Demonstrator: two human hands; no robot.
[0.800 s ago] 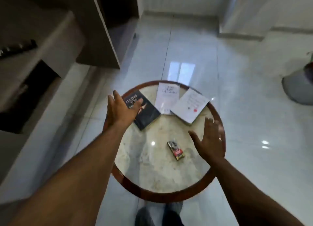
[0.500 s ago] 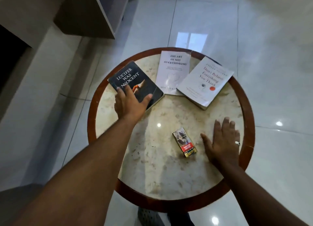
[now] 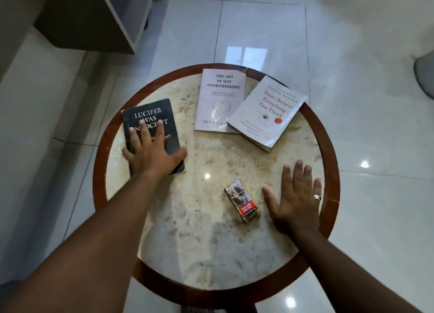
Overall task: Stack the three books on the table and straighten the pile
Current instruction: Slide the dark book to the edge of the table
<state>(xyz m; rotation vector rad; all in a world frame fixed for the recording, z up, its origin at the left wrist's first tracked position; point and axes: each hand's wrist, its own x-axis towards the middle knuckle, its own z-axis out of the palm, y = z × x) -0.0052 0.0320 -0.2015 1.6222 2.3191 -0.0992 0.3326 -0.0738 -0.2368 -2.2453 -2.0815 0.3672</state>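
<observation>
Three books lie on a round marble table (image 3: pixel 206 247) with a brown wooden rim. The black book "Lucifer Was Innocent" (image 3: pixel 150 112) is at the left. My left hand (image 3: pixel 152 153) lies flat over its lower half, thumb on its right edge and little finger on its left edge. The white book "The Art of Not Overthinking" (image 3: pixel 219 96) lies at the back middle. A second white book, "Don't Believe Everything You Think" (image 3: pixel 267 115), is tilted at the back right and overlaps the first one's lower right corner. My right hand (image 3: pixel 296 195) rests flat near the right rim, fingers spread, holding nothing.
A small cigarette pack (image 3: pixel 243 201) lies on the table just left of my right hand. A dark cabinet (image 3: pixel 94 16) stands on the glossy tiled floor at the upper left. A grey object (image 3: pixel 425 73) shows at the right edge.
My left hand has come down onto the black book and turned it from slanted to nearly square with me. My right hand has lowered onto the table. The view has moved closer.
</observation>
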